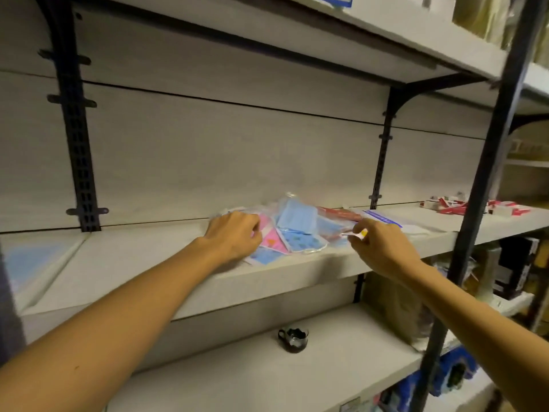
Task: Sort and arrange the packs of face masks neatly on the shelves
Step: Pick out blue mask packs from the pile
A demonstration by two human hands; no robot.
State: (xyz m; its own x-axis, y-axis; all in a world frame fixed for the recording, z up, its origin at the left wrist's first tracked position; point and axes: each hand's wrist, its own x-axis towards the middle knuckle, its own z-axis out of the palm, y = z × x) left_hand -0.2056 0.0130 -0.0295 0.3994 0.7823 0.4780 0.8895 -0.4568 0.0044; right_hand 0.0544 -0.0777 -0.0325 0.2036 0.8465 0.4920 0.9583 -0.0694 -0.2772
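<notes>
A loose heap of face mask packs [294, 230] lies on the middle shelf [166, 263]: clear bags with plain blue masks, blue patterned ones and a pink one [271, 240]. My left hand [234, 236] rests on the heap's left side, fingers curled onto the pink and blue packs. My right hand [377, 245] is at the heap's right side and pinches the edge of a clear pack [352, 234] between thumb and fingers. A flat pack with a blue strip [383, 218] lies just behind my right hand.
Red and white boxes [454, 206] lie further right on the same shelf. A dark upright post [487, 162] stands in front at the right. On the lower shelf sits a small dark glass cup [293, 339] and a brown bag [395, 307].
</notes>
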